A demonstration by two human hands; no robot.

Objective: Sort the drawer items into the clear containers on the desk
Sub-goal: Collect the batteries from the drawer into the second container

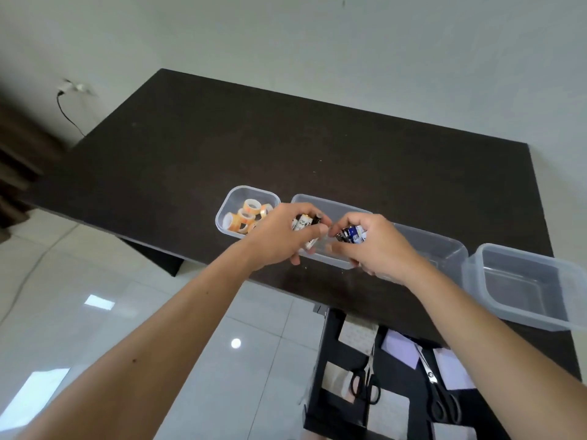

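Head view: left grip (279, 235) and right grip (368, 246) each clutching cylindrical batteries (303, 223) over clear plastic container (330, 203).

Beyond both hands the dark tabletop (254, 138) lies bare to the wall. Left of the left hand (279, 236) a tub (227, 204) of tape rolls (246, 217) stands just beside it. Right of the right hand (371, 246) two clear tubs (451, 246) (524, 265) block the near edge. Below the wrists the open drawer (320, 360) holds scissors (365, 379).
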